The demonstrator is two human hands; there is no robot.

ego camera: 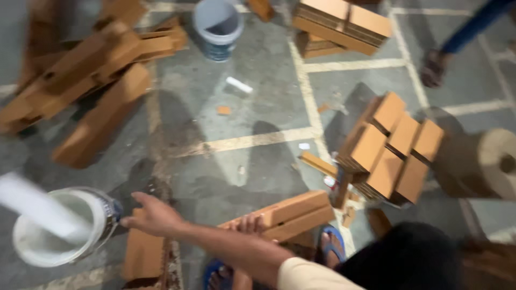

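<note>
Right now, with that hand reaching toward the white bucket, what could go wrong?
1. The right hand is at the rim of the white plastic bucket of pale liquid; a knock might slop it over.
2. The orange clay bricks lie loose beside the blue sandals; one could slide onto bare toes.
3. Small brick fragments on the grey concrete floor could trip someone.

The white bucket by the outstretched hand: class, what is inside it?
The white bucket holds a pale, whitish inside and a blurred white stick leaning out. Its bottom is hidden. The right hand reaches toward its rim.
</note>
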